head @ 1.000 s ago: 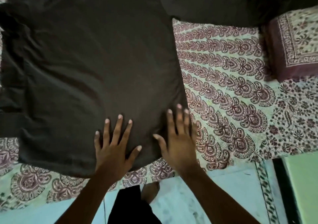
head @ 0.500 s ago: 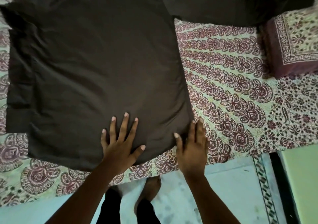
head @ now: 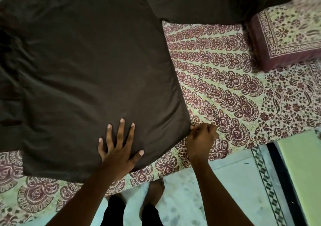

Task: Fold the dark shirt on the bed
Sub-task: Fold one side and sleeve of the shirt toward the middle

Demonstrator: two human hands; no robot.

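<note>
Dark brown long-sleeved shirt [head: 90, 66], thin cloth: lies spread flat on the bed, hem toward the person, on a cream bedsheet [head: 225, 86] printed with maroon paisley fans. One sleeve [head: 225, 8] runs out straight toward the upper right and ends near a floral pillow with a maroon border [head: 286, 40]. The opposite side of the shirt, at the left edge of view, is bunched into folds, and the detail there is too dark to read.

Left hand [head: 119, 149]: palm down on the shirt close to the hem, fingers straight and spread, pressing the cloth flat.

Right hand [head: 201, 139]: at the shirt's near right corner, resting partly on the sheet. Fingers curled inward, thumb tip touching the cloth edge. Whether fabric is actually caught between thumb and fingers, I cannot tell. The two hands are near each other but apart.

Bare feet [head: 154, 191] stand on a pale tiled floor [head: 217, 182] at the bed's edge. A pale green panel [head: 302, 173] sits at lower right.
</note>
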